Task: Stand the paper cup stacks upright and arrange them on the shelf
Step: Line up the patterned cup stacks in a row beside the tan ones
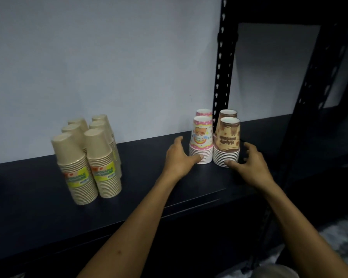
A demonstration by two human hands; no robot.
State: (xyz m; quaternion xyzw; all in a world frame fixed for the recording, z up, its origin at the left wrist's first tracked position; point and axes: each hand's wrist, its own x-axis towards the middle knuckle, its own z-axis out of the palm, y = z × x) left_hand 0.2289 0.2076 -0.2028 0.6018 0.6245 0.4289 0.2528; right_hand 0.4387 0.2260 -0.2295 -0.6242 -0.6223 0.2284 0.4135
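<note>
In the head view, four short printed stacks are seen right of the frame centre on the dark shelf point(149, 177): two pink stacks point(201, 141) and two brown stacks point(227, 143), all upright with the mouths down, their long axis vertical. The left hand point(179, 157) is placed at the left of the front pink stack, its thumb touching the lowest rims. The right hand point(249, 161) is placed at the right of the front brown stack, the thumb at its base. The fingers of both hands are spread and released; nothing is grasped. The group lies between the hands, equally near to both. At the left of the frame six tan stacks point(88, 157) stand upright, well apart. What the cups contain cannot be told.
</note>
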